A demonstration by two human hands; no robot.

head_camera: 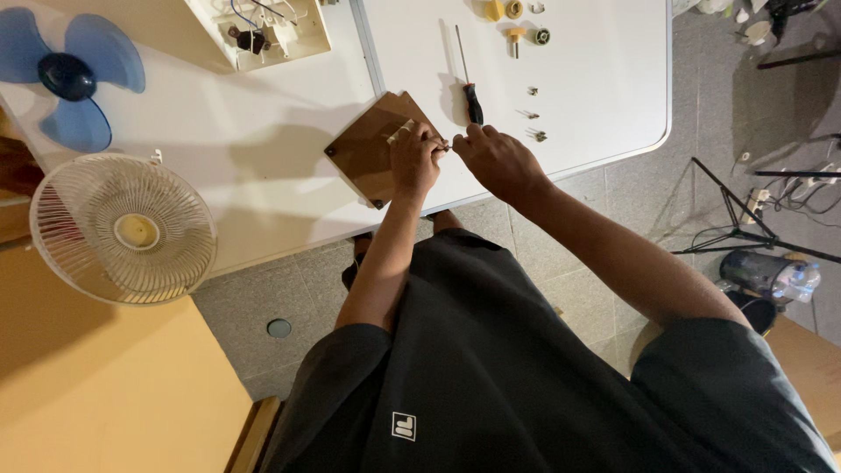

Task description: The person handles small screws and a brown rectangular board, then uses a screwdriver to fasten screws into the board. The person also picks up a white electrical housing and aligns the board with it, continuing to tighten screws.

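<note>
My left hand (413, 158) grips the near corner of a brown square plate (368, 144) that lies flat on the white table (263, 131). My right hand (495, 159) meets it fingertip to fingertip, pinching a small metal part, likely a screw, at the plate's edge. A screwdriver with a black handle (471, 98) lies on the table just beyond my right hand. A few loose screws (534, 133) sit to its right.
A blue fan blade (70, 77) and a white fan grille (123, 228) lie at the left. A white fan housing with wires (263, 33) sits at the back. Small yellow and grey parts (517, 22) lie far back. A tripod (745, 219) and cables stand on the floor, right.
</note>
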